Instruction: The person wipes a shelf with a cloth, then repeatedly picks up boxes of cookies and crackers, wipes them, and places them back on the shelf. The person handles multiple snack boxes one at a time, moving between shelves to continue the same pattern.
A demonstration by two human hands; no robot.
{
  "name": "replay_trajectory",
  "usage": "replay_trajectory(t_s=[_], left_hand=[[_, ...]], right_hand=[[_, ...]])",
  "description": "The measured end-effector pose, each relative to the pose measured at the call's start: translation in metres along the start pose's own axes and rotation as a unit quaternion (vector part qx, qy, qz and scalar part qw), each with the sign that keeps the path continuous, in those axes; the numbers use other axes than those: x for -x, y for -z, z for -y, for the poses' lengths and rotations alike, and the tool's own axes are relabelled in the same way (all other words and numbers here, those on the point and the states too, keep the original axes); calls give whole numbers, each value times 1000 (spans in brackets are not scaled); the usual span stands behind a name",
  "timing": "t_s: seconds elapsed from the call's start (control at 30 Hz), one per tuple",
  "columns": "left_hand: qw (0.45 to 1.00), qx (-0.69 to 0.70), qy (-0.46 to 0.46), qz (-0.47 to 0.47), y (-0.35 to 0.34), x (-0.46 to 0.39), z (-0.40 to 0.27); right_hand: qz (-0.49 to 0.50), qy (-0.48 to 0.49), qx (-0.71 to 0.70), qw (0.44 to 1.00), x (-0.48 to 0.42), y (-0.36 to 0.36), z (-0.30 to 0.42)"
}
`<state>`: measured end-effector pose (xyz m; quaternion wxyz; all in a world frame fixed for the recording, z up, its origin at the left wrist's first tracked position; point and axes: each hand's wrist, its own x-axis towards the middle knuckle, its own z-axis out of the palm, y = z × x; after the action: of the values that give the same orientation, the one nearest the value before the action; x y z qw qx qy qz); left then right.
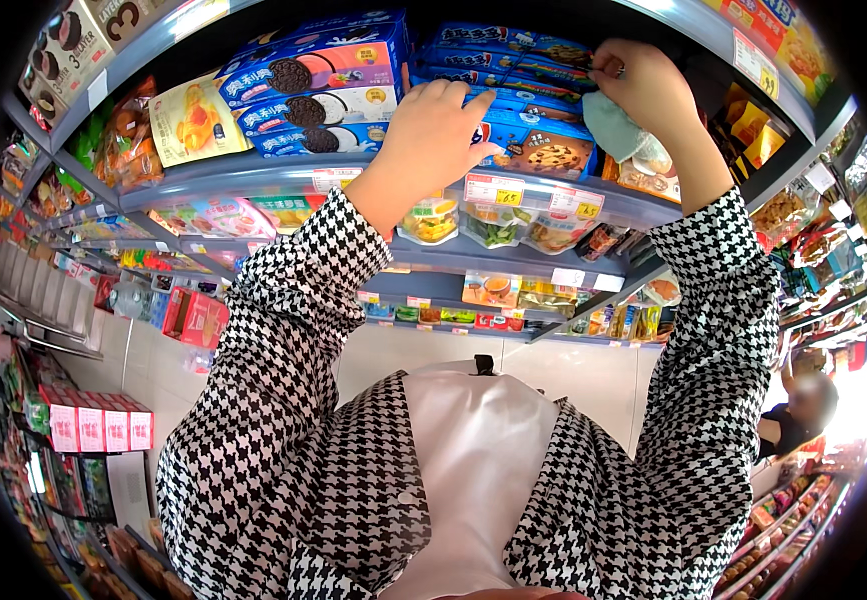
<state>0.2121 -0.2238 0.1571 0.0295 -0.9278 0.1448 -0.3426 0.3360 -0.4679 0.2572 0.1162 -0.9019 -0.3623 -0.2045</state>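
Note:
My left hand [437, 139] rests with spread fingers on the left part of a stack of blue cookie packs [553, 150] on a store shelf. A light green cloth [613, 127] hangs from my right hand [639, 82], whose fingers are bent at the right end of the same stack. Blue Oreo boxes [313, 105] are stacked just left of my left hand. Below both hands, price tags [495, 190] line the shelf's front edge. Part of the cloth lies over the packages beside the cookies.
A pale yellow snack bag [197, 120] stands left of the boxes. Bagged snacks [429, 217] fill the shelf below. Red cartons [194, 316] are on the floor at left, pink-and-white boxes [95, 427] farther down. Another person [801, 416] is at the right.

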Motion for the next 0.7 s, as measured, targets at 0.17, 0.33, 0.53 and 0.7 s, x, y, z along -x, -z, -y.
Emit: replay_trajectory(t_s=[0.17, 0.33, 0.53, 0.7], left_hand=[[1000, 13, -11, -27, -8, -2, 4], [999, 20, -18, -20, -10, -4, 5], [999, 21, -31, -16, -6, -2, 9], [999, 30, -31, -17, -6, -1, 7]], right_hand=[[-27, 59, 75, 995, -22, -19, -7], [105, 15, 41, 994, -50, -21, 0], [160, 15, 67, 985, -67, -24, 5], [102, 16, 107, 989, -60, -24, 6]])
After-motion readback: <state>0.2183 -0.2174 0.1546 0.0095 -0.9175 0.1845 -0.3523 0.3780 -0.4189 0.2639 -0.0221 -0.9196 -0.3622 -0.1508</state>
